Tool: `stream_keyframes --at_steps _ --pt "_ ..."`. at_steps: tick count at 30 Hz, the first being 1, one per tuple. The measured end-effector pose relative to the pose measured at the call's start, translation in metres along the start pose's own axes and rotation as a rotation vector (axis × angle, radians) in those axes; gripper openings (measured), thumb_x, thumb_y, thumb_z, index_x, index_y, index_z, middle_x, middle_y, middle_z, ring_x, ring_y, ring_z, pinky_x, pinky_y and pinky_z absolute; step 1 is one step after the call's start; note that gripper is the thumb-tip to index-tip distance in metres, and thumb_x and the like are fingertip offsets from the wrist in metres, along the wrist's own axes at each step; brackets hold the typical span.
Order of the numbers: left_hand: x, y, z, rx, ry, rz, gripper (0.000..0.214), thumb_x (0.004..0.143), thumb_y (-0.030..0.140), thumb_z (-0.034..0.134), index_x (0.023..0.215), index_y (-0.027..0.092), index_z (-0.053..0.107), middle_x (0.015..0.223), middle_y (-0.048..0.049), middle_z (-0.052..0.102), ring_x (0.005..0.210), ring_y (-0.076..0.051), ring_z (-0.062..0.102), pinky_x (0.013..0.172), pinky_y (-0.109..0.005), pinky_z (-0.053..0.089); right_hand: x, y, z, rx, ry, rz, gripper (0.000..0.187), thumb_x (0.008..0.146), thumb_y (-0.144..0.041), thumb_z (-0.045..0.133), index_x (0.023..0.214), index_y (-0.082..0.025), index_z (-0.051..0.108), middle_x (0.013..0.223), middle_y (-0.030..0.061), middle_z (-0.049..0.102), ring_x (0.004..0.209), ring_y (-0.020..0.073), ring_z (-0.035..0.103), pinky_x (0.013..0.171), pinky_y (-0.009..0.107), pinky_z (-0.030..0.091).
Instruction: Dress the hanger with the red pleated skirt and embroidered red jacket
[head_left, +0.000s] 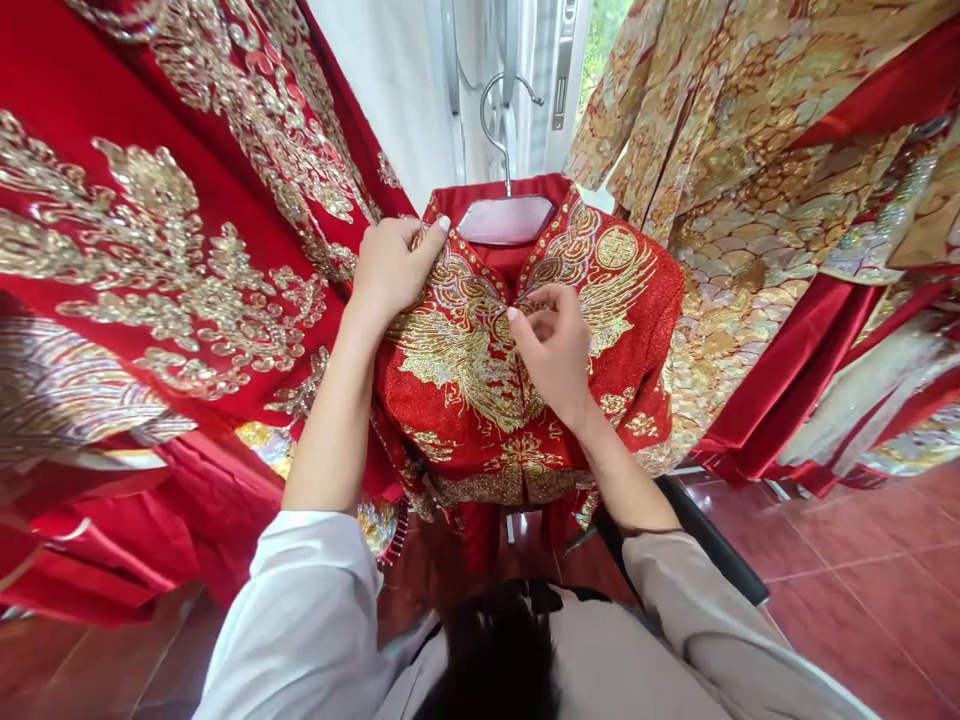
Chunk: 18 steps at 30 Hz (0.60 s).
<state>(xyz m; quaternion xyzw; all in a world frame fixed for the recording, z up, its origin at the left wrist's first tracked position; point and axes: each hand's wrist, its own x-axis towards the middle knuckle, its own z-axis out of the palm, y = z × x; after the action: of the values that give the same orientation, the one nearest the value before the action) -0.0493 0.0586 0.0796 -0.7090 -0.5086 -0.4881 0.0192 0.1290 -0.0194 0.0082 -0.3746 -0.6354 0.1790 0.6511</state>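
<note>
Red jacket (pixel 480 375) above tiled floor (pixel 847 570) is gripped by left hand (pixel 394 262), front pinched by right hand (pixel 556 350).

The jacket (pixel 457 440) hangs in the middle on a hanger (pixel 508 180). A gown (pixel 142 210) hangs to its left, and a robe (pixel 727 210) to its right. The floor (pixel 862 590) is below. The left hand (pixel 394 262) is by the collar, and the right hand (pixel 556 350) is at the front, below the neck.

One metal hanger (pixel 508 168) carries the jacket (pixel 480 385), which hangs upright on it. Below the jacket there is a floor (pixel 847 565), tiled in red.
</note>
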Motion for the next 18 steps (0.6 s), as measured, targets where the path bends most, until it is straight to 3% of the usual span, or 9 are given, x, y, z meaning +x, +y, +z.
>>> stream_keyframes --at_steps 3,6,9,11,14,16,18 --pt "-0.001 0.005 -0.002 0.041 -0.034 -0.03 0.045 0.087 0.043 0.052 0.056 0.019 0.032 0.055 0.0002 0.034 0.068 -0.015 0.046 0.07 -0.027 0.035 0.019 0.029 0.033 0.169 0.099 0.058 0.018 0.079 -0.022 0.054 0.088 -0.02 0.038 0.057 -0.0051 0.04 0.049 0.0063 0.04 0.048 0.02 0.033" --pt "-0.009 0.009 -0.004 0.119 -0.049 -0.033 0.044 0.089 0.042 0.052 0.057 0.017 0.036 0.059 0.0004 0.039 0.067 -0.013 0.044 0.075 -0.028 0.036 0.005 0.054 0.039 0.35 0.147 0.173 0.018 0.076 -0.02 0.049 0.083 -0.02 0.033 0.057 -0.0059 0.036 0.047 0.0056 0.035 0.046 0.018 0.028" --pt "-0.033 0.007 -0.008 0.17 0.019 0.007 0.028 0.089 0.044 0.052 0.088 0.016 0.057 0.087 -0.0059 0.059 0.091 -0.022 0.054 0.09 -0.036 0.037 -0.057 0.083 0.027 0.398 0.131 0.403 0.024 0.073 -0.029 0.048 0.075 -0.02 0.026 0.056 -0.0062 0.034 0.046 0.0056 0.035 0.044 0.017 0.028" --pt "-0.058 -0.001 -0.011 0.165 0.084 0.001 0.038 0.086 0.045 0.055 0.116 0.021 0.054 0.117 -0.009 0.056 0.115 -0.029 0.048 0.102 -0.043 0.031 -0.117 0.103 0.014 0.229 0.113 0.632 0.028 0.069 -0.035 0.048 0.071 -0.019 0.024 0.054 -0.0064 0.033 0.046 0.006 0.037 0.044 0.017 0.032" --pt "-0.095 -0.017 -0.015 0.143 0.146 -0.044 0.062 0.078 0.046 0.065 0.133 0.027 0.042 0.135 -0.0077 0.045 0.13 -0.032 0.036 0.111 -0.046 0.024 -0.203 0.122 -0.007 0.126 0.081 0.771 0.028 0.063 -0.038 0.048 0.064 -0.02 0.027 0.045 -0.0069 0.031 0.037 0.0074 0.032 0.037 0.019 0.026" --pt "-0.11 -0.027 -0.015 0.142 0.164 -0.039 0.072 0.076 0.044 0.068 0.139 0.029 0.035 0.14 -0.0067 0.04 0.133 -0.032 0.032 0.113 -0.045 0.024 -0.238 0.128 -0.024 0.036 0.084 0.82 0.025 0.062 -0.039 0.046 0.059 -0.02 0.029 0.04 -0.0058 0.032 0.033 0.0089 0.03 0.035 0.02 0.024" --pt "-0.116 -0.034 -0.015 0.145 0.189 -0.012 0.073 0.078 0.042 0.066 0.141 0.028 0.032 0.141 -0.0063 0.039 0.132 -0.03 0.034 0.113 -0.044 0.027 -0.245 0.128 -0.046 -0.079 0.108 0.835 0.024 0.06 -0.039 0.048 0.056 -0.02 0.034 0.04 -0.0034 0.037 0.035 0.0106 0.035 0.038 0.022 0.028"
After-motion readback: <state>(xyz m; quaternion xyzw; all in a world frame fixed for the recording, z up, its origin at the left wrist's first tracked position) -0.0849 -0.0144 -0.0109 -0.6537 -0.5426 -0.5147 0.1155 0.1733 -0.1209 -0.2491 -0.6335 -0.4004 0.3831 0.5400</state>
